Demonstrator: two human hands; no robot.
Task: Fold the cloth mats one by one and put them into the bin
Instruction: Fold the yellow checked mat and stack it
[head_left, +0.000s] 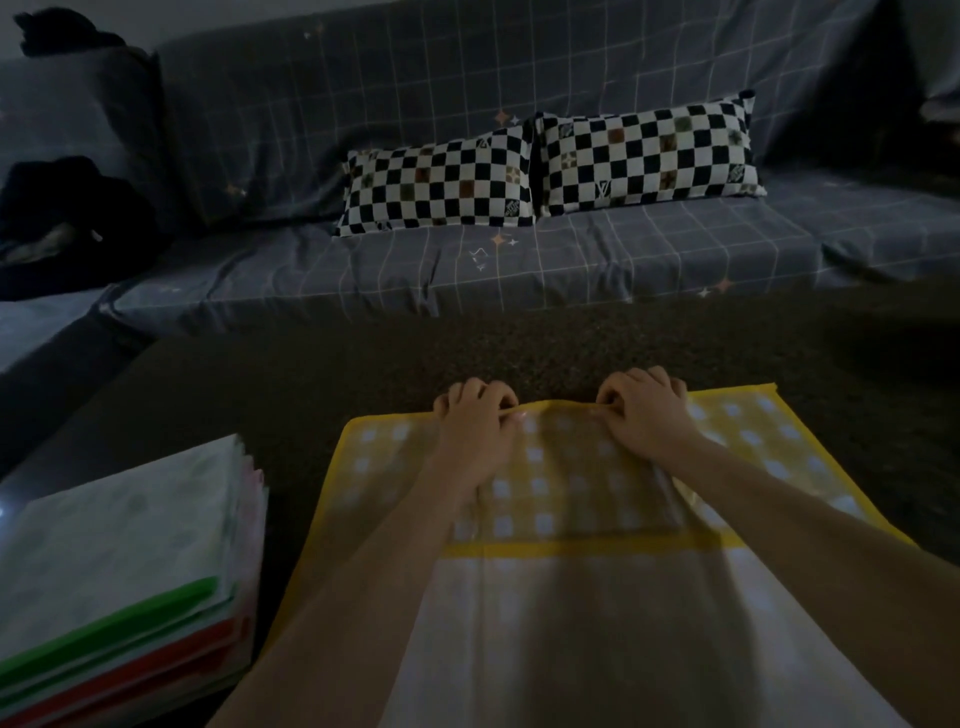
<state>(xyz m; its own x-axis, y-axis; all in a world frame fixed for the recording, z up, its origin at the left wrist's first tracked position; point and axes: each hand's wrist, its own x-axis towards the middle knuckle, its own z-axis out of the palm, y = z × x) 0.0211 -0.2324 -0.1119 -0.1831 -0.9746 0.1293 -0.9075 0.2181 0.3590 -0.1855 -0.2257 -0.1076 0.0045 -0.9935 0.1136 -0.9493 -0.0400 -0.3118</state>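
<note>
Dim surface (363, 374); both hands' (475, 415) (641, 410) fingers pinching yellow mat's (571, 493) far edge. Uneven pull risks skewed fold.

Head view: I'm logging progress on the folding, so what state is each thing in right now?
Yellow checked mat: spread flat, far edge lifted.
Left hand: pinching the mat's far edge.
Right hand: pinching the same edge.
Stack of mats: piled flat, untouched.
Two checkered pillows: leaning against the sofa back.
</note>
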